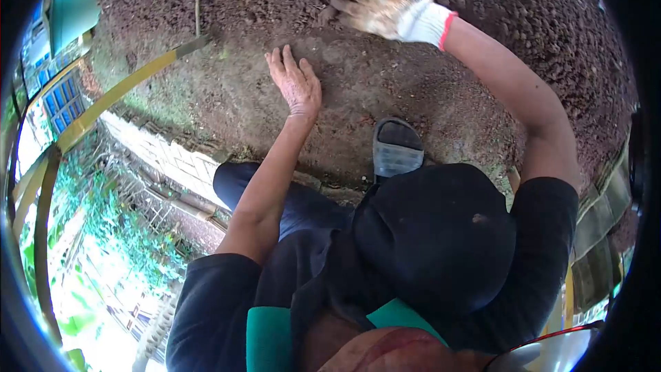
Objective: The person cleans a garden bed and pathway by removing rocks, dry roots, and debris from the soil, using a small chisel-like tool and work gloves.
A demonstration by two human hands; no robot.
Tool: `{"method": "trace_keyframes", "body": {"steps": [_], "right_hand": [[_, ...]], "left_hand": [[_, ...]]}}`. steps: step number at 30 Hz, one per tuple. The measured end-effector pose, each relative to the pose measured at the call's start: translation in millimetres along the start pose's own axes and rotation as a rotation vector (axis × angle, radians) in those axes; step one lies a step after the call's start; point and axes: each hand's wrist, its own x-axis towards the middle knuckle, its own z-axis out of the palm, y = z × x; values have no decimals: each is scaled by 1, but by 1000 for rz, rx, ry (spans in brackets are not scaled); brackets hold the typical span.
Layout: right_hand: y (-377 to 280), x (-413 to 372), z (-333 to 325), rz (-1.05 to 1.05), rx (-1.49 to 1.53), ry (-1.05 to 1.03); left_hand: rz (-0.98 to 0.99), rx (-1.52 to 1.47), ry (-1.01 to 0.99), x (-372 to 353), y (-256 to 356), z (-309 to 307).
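Note:
My left hand is bare and rests on the packed brown soil, its fingers stretched out and slightly apart, holding nothing. Farther forward and to the right, my right hand wears a white knitted glove with a red-edged cuff, its palm and fingers caked with dirt. The gloved fingers are spread against the loose, crumbly dark soil, with nothing visible in them. Part of the fingertips blends into the soil.
A dark slide sandal is on my foot below the hands. A yellowish strip slants along the left, near a thin upright stick. A pale block edge borders the soil, with green plants beyond it.

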Motion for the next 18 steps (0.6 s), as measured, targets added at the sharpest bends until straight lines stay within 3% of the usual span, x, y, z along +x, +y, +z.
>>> {"method": "trace_keyframes", "body": {"steps": [2, 3, 6, 8, 9, 10, 12, 13, 14, 15, 18], "right_hand": [[28, 37, -38, 132, 47, 225], [40, 54, -66, 225, -31, 63], [43, 51, -91, 583, 68, 362], [11, 52, -66, 523, 238, 180], [-6, 54, -53, 494, 327, 88], [-14, 54, -54, 308, 197, 26], [-18, 31, -47, 249, 171, -48], [-1, 29, -72, 387, 268, -257], [4, -3, -51, 532, 249, 9], [20, -23, -58, 648, 228, 41], [76, -48, -76, 1017, 218, 37]], "left_hand": [[-31, -13, -19, 7, 7, 1], [-63, -36, -22, 11, 11, 1], [-73, -95, 21, 28, 16, -6], [12, -57, 125, 36, 10, -9], [-216, -56, 95, 37, 14, -10], [-333, 30, 66, 40, 12, -9], [-559, 221, 1, 50, 1, -2], [-678, 255, 26, 58, -6, 8], [-795, 281, 49, 69, -11, 21], [-914, 302, 65, 81, -12, 33], [-810, 366, -6, 97, 0, 46]]}}
